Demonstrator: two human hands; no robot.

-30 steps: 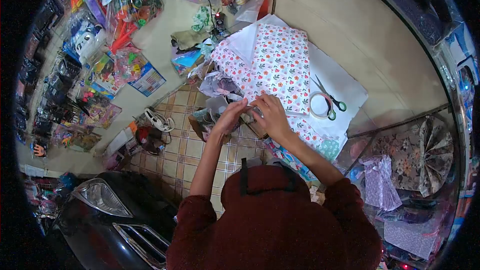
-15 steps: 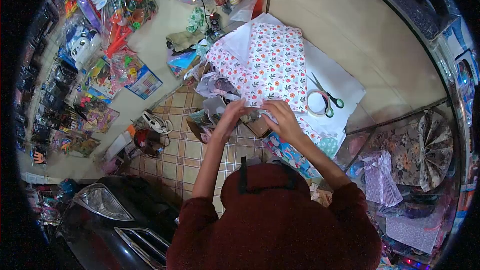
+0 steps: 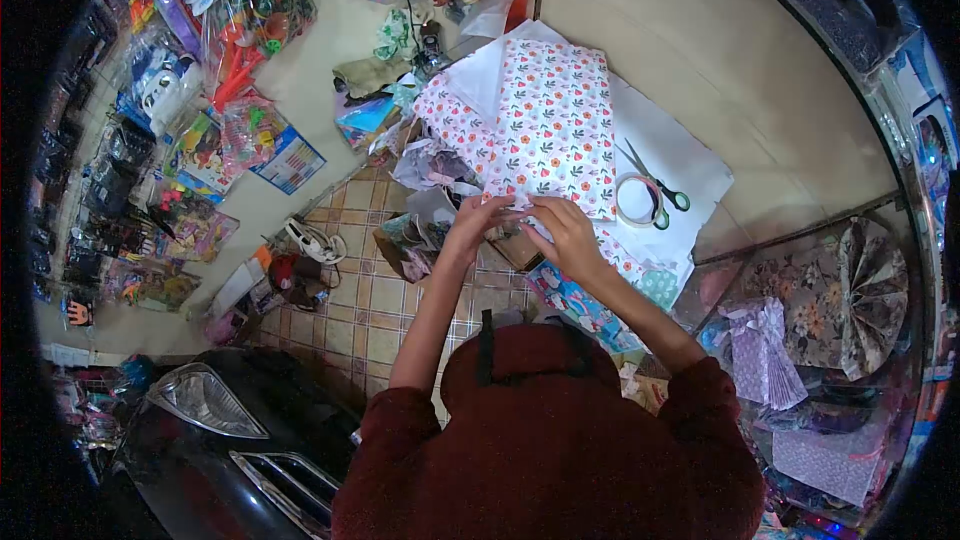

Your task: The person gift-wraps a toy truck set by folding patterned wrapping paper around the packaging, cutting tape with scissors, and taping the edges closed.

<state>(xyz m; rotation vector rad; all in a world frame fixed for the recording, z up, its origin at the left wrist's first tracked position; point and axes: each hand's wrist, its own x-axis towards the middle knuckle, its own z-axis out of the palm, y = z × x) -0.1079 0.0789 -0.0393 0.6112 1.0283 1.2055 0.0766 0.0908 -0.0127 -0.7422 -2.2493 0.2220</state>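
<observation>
A sheet of white wrapping paper (image 3: 555,120) with red and orange flowers lies folded over something flat, its inside hidden. At its near edge, the fingers of my left hand (image 3: 478,228) are closed on the paper's border. Close beside it, my right hand (image 3: 568,238) has bent fingers on the same edge, with the thumb underneath. The fingertips of both hands almost meet. To the right, a roll of tape (image 3: 636,202) and dark-handled scissors (image 3: 662,183) rest on a white sheet (image 3: 690,165).
Crumpled paper scraps (image 3: 430,165) and an opened carton (image 3: 410,245) lie left of the hands. A blue printed package (image 3: 585,305) is under my right forearm. A black motorbike (image 3: 240,440) stands at lower left. Packaged toys (image 3: 250,130) hang along the left side.
My left hand has moved right along the paper's near edge, toward my right hand. My right hand has barely shifted. The paper, tape and scissors look almost the same.
</observation>
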